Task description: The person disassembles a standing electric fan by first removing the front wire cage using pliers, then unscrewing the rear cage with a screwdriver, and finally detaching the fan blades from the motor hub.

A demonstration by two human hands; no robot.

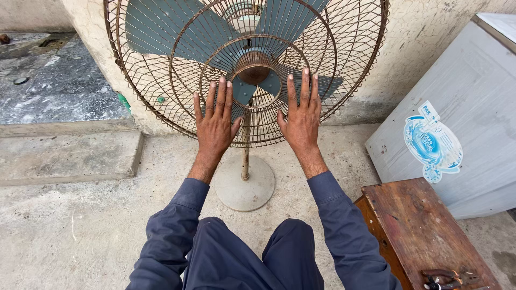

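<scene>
A rusty pedestal fan stands in front of me, its round wire guard (177,102) covering grey-blue blades (156,27) and a brown hub (252,67). My left hand (215,121) lies flat with fingers spread on the lower left of the guard. On the lower right of the guard, my right hand (302,115) rests flat in the same way. Neither hand holds anything. Between my hands the thin pole (245,156) drops to a round pale base (244,185) on the concrete floor. My knees in dark blue trousers are just behind the base.
A worn wooden box (419,225) stands at my right with pliers (446,279) on its near end. Behind it leans a grey cabinet (473,118) with a blue sticker. A raised concrete step (64,156) lies at the left, and a rough plastered wall (419,37) rises behind the fan.
</scene>
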